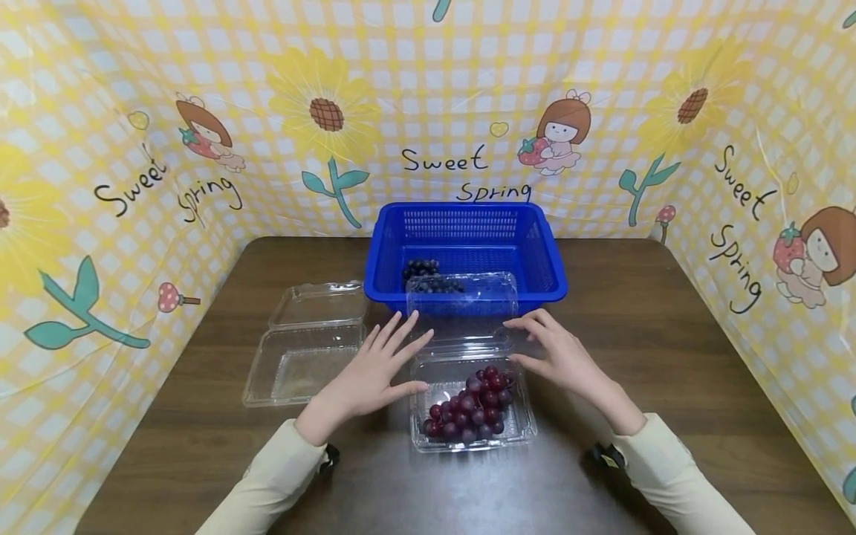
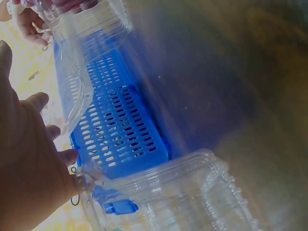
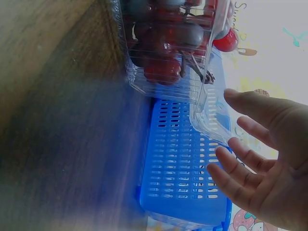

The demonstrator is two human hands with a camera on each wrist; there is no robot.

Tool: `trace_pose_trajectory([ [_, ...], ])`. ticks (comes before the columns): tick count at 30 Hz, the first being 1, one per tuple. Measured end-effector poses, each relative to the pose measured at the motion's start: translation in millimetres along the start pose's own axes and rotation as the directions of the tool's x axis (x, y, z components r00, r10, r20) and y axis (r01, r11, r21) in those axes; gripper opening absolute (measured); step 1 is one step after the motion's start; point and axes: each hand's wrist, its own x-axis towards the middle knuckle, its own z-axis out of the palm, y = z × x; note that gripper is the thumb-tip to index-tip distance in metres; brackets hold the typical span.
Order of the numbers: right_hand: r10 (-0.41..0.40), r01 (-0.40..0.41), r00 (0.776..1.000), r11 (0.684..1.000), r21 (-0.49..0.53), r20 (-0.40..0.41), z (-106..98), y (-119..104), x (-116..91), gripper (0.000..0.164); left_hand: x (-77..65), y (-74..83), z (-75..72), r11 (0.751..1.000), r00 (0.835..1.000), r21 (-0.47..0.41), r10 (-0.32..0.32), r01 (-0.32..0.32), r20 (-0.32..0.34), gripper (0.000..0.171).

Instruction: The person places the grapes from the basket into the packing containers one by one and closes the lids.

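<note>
Right wrist: grapes (image 3: pixel 162 70) partly off-frame

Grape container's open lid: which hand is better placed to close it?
Probably the right hand, narrowly: its lightly bent fingers are at the lid. The left hand is close too, but with fingers spread.

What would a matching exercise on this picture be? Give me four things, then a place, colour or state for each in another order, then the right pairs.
1. red grapes
2. dark grapes
3. basket
4. left hand

A. fingers spread
B. in an open clear box
C. blue, with slotted sides
D. inside the basket

Pairs: 1-B, 2-D, 3-C, 4-A.
</note>
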Motion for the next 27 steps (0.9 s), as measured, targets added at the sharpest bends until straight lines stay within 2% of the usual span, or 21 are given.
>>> trace_pose_trajectory([
  [13,0.035,-0.034,0.999,0.999,0.028,-0.019,-2,2,5,0.047,0.6,-4.7,-6.9,1.0,1.0,-0.002,-0.013,0.013,-0.014,0.074],
  [27,0.006,-0.003,0.998,0.999,0.043,-0.06,-4,5,9,0.049,2.9,-8.9,-11.0,0.999,0.999,-0.004,-0.037,0.037,-0.03,0.076],
])
